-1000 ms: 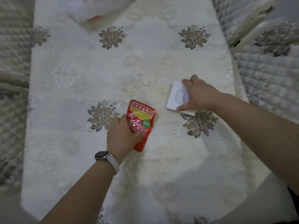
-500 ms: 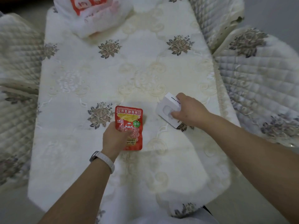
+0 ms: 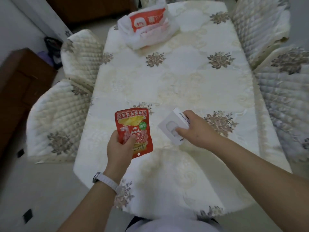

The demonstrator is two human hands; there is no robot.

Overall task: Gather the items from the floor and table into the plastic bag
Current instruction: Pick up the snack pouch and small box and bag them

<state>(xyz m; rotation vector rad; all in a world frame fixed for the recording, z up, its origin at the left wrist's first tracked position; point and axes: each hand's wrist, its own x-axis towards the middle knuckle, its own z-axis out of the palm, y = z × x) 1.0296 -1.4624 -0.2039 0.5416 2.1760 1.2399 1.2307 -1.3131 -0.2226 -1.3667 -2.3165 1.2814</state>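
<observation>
My left hand [image 3: 119,149] grips a red snack packet [image 3: 133,129] by its lower half, held above the near part of the table [image 3: 175,87]. A small white box [image 3: 173,125] is pinched in my right hand [image 3: 194,129], thumb on its face, just right of the packet. The white plastic bag [image 3: 148,26] with red print lies crumpled at the far end of the table, well beyond both hands.
Quilted cream chairs stand along the left [image 3: 56,119] and right [image 3: 287,101] sides of the table. A dark wooden cabinet [image 3: 20,87] is at the far left. Pale floor [image 3: 41,198] shows at the near left.
Both hands have lifted their items off the tablecloth and drawn them nearer to me. The view has pulled back and up, bringing the plastic bag fully into sight.
</observation>
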